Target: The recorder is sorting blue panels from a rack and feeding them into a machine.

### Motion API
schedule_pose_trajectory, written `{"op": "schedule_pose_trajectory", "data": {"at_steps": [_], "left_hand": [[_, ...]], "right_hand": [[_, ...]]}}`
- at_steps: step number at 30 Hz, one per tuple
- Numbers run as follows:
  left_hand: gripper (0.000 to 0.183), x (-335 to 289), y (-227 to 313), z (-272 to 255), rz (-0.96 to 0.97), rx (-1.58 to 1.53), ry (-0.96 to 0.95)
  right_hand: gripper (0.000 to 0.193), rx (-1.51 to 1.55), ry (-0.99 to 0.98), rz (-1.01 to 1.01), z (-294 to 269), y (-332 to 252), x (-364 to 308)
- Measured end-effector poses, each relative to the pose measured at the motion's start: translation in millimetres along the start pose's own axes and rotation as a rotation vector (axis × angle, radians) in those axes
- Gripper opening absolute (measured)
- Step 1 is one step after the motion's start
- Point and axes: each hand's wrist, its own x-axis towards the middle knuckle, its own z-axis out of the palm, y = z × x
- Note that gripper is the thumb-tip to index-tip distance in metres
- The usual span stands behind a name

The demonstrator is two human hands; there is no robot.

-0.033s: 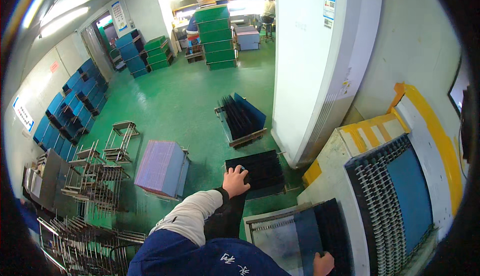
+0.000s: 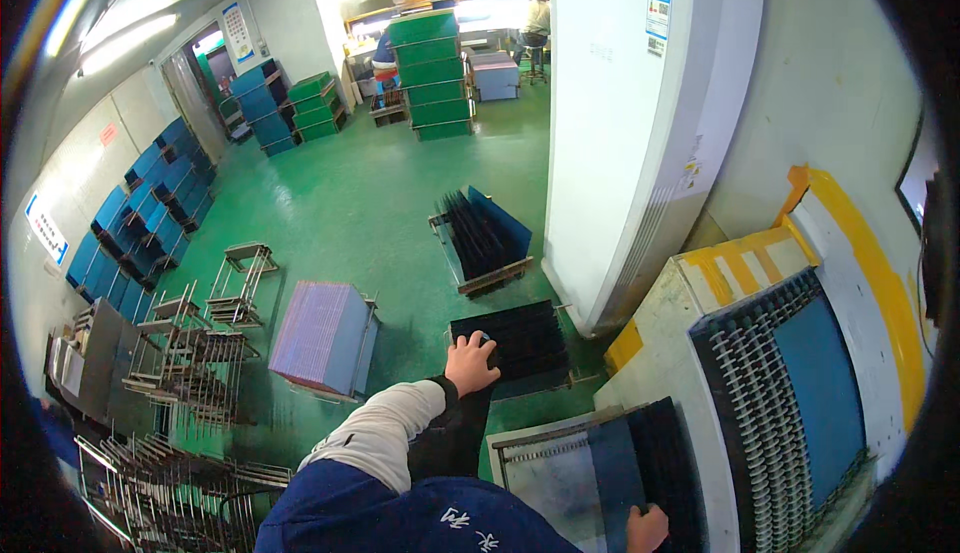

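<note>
My left hand (image 2: 470,364) reaches down to the left end of a rack of dark panels (image 2: 525,343) on the floor. Its fingers curl over the upper edge of a panel there; how many they grip is hidden. At the lower right, my right hand (image 2: 647,529) is closed on the edge of a blue panel (image 2: 617,463). That panel lies tilted on a pale tray-like surface (image 2: 545,488), against a group of dark upright panels (image 2: 668,463).
Another rack of dark panels (image 2: 482,238) stands ahead, beside a tall white air conditioner (image 2: 610,133). Lilac panels (image 2: 320,338) and metal racks (image 2: 190,363) stand left. A roller conveyor (image 2: 765,403) carries a blue panel at right. Green stacks (image 2: 432,78) and people are farther back.
</note>
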Motion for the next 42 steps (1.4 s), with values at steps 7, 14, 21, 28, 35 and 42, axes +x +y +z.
{"op": "schedule_pose_trajectory", "data": {"at_steps": [7, 14, 21, 28, 35, 42], "left_hand": [[0.058, -1, -1, 1, -0.004, 0.001, -0.016], [0.057, -4, 2, -5, -0.017, -0.002, -0.027], [0.057, -6, -1, -1, -0.020, -0.019, -0.020], [0.056, -9, -7, 1, -0.013, -0.027, 0.006], [0.054, -11, -5, -1, -0.025, -0.039, 0.013], [0.058, -20, -3, 4, -0.014, -0.030, -0.014]], "right_hand": [[0.037, 0.020, -0.026, 0.011, -3, -1, 0], [0.038, 0.025, -0.043, 0.039, -8, -3, 0], [0.038, 0.019, -0.053, 0.055, -16, -10, -6], [0.035, 0.066, 0.100, 0.113, 12, -4, -1], [0.032, 0.038, 0.222, 0.030, 32, 11, 2], [0.040, -0.019, -0.042, 0.032, -4, -3, -5]]}}
